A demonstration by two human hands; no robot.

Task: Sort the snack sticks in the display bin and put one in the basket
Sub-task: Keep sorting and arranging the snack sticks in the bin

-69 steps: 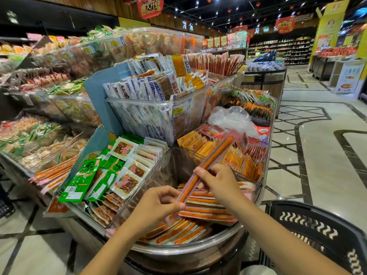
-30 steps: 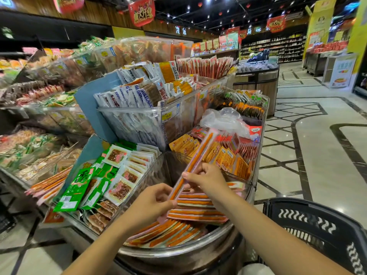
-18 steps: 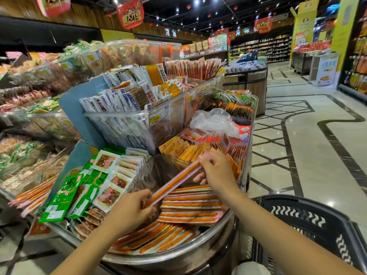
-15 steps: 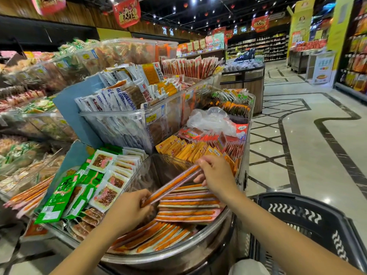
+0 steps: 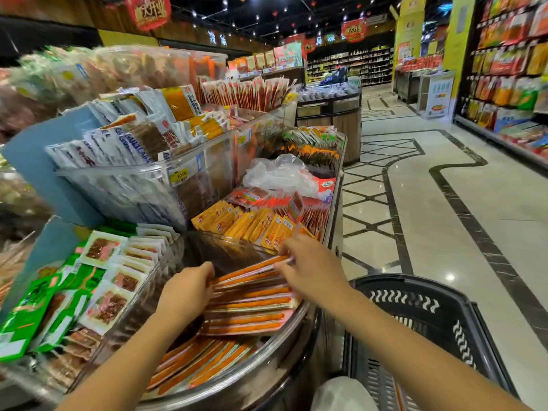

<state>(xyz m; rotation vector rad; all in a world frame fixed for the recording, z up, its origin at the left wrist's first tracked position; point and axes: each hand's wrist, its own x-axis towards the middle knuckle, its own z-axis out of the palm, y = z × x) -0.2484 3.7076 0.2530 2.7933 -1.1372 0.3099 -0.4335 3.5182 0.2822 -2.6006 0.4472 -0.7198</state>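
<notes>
A long orange snack stick (image 5: 250, 269) in a clear wrapper lies almost flat on top of a stack of the same sticks (image 5: 252, 307) inside the clear display bin (image 5: 166, 280). My left hand (image 5: 185, 293) holds its left end. My right hand (image 5: 310, 269) pinches its right end. More orange sticks (image 5: 201, 363) lie loose at the bin's near bottom. The black plastic basket (image 5: 421, 310) stands on the floor to the right, below my right forearm.
Green and white snack packs (image 5: 89, 280) fill the section left of the bin. Yellow and red packets (image 5: 261, 221) stand behind it, under a clear plastic bag (image 5: 281, 176). Higher bins hold more packs. A polished aisle floor (image 5: 444, 218) runs to the right.
The stick was held up at a slant between both hands. Both hands have lowered it onto the top of the stack. The camera has turned right.
</notes>
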